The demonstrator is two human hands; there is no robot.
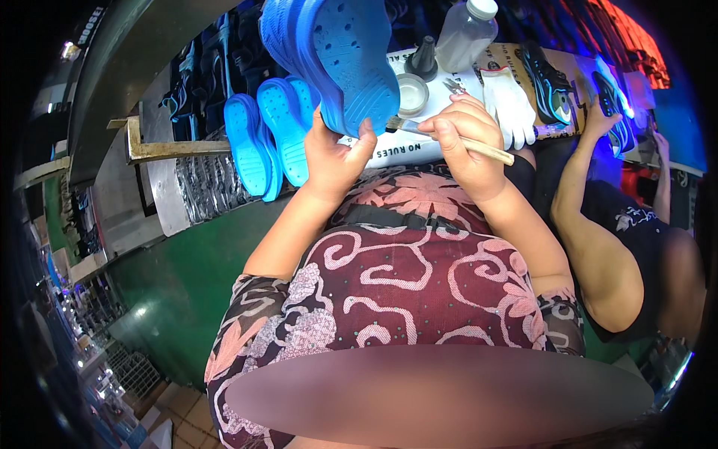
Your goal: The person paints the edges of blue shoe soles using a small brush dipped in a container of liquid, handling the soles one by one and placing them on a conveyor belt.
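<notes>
My left hand (336, 153) grips the lower end of a blue foam clog (355, 63), held up and tilted above the bench, its hole-dotted face toward me. Between the fingers of my right hand (473, 146) is a slim brush (488, 149) with a pale wooden handle. Its dark tip is close to the clog's lower right edge; whether they touch I cannot tell. Just beyond the brush sits a small round dish (412, 94) with whitish contents. A dark pointed-top bottle (424, 60) and a clear bottle with a white cap (467, 34) stand behind it.
More blue clog pieces (250, 146) lie left of my left hand. A white glove (508, 105) and a dark shoe (548, 84) are to the right. At far right a co-worker's hand (600, 120) holds another shoe. A metal-edged frame (176, 150) stands at left.
</notes>
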